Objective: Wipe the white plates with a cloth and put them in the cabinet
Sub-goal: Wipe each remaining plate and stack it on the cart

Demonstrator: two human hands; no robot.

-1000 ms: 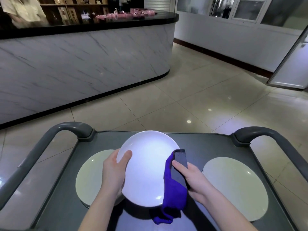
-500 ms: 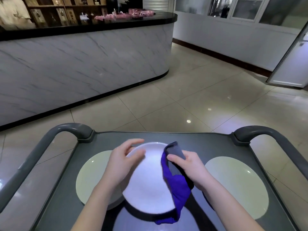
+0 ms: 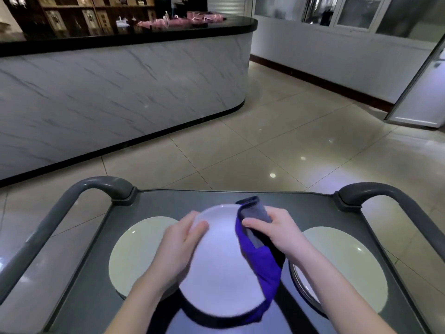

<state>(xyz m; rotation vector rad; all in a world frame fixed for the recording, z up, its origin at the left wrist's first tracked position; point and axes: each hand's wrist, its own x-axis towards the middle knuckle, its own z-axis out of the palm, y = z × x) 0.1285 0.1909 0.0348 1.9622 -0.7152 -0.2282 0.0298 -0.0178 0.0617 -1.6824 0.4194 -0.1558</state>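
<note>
I hold a white plate (image 3: 220, 268) above the grey cart top (image 3: 301, 208), tilted nearly flat. My left hand (image 3: 179, 244) grips its left rim, fingers curled over the edge onto the face. My right hand (image 3: 277, 229) pinches a purple and grey cloth (image 3: 258, 247) against the plate's right rim; the cloth hangs down along the edge. Two more white plates lie flat on the cart, one at the left (image 3: 134, 251) and one at the right (image 3: 344, 266). No cabinet is in view.
The cart has curved grey handles at the left (image 3: 79, 196) and right (image 3: 390, 196). Beyond it lies glossy tiled floor (image 3: 240, 150). A marble-fronted counter (image 3: 120, 92) with a black top runs across the left; a white wall and a door stand at the right.
The plate has tipped from facing me to nearly flat and sits lower. My left hand shifted up onto the upper left rim. My right hand moved with the cloth toward the top right rim.
</note>
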